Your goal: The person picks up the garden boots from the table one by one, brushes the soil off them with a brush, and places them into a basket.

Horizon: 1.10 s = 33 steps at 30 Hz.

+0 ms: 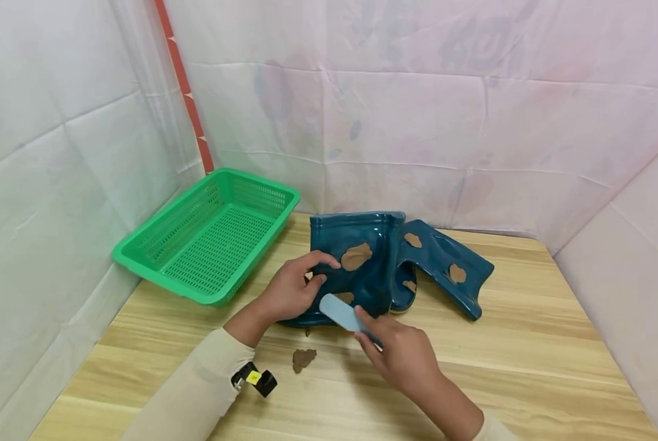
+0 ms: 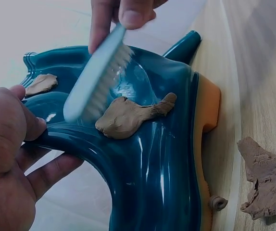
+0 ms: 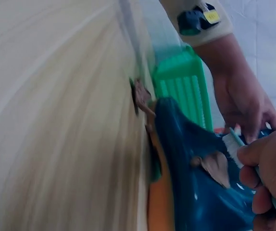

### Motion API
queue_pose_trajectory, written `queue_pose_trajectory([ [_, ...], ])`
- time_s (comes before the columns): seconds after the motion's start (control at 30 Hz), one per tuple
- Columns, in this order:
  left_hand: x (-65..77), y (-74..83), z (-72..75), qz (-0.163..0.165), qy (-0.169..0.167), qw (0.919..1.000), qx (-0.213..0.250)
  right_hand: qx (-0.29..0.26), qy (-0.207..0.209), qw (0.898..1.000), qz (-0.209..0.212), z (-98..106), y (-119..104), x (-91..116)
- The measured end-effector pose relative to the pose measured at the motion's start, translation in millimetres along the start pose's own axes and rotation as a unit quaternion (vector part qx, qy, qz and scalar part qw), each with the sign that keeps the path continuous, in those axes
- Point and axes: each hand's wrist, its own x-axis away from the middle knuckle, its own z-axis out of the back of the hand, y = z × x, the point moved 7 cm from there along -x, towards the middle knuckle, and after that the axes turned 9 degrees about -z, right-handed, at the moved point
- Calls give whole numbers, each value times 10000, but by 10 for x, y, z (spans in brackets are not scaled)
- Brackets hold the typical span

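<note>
A glossy dark teal rain boot [image 1: 329, 231] with an orange sole edge lies on its side, patches of brown clay [image 2: 121, 120] stuck to it. My left hand [image 1: 292, 286] holds the boot by its shaft, thumb on the outer face and fingers beneath in the left wrist view. A light blue brush [image 1: 338, 311] with white bristles is gripped in my right hand [image 1: 408, 355]. Its bristles face the boot beside the clay patch; whether they touch cannot be told. Behind to the right lies a second teal boot [image 1: 437, 254], also with clay patches.
A green plastic basket [image 1: 125, 254] stands at the left on the wooden table [image 1: 527, 367]. A loose piece of brown clay [image 1: 303, 360] lies in front of the boot, with a small curl of clay [image 2: 218, 203] nearby. White sheeting [image 1: 406, 122] encloses the table's back and sides.
</note>
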Motion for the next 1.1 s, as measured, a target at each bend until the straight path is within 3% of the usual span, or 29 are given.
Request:
queue_pose_trajectory([
  [0.1,0,1,4,9,-20,10000,20,338,-165,9991,170,-57,-53,-21],
  [0.33,-1,9,-9,-15,-56,9999,83,443,-42,9976,-538,69,158,19],
  [0.6,-1,20,13,19,11,10000,75,350,-21,9990,265,-21,-63,-15],
  [0.9,1,7,-14,-27,-32,9999,92,512,137,9982,-274,69,202,34],
  [1.1,1,6,4,-17,25,10000,30,359,161,9985,380,0,-24,23],
])
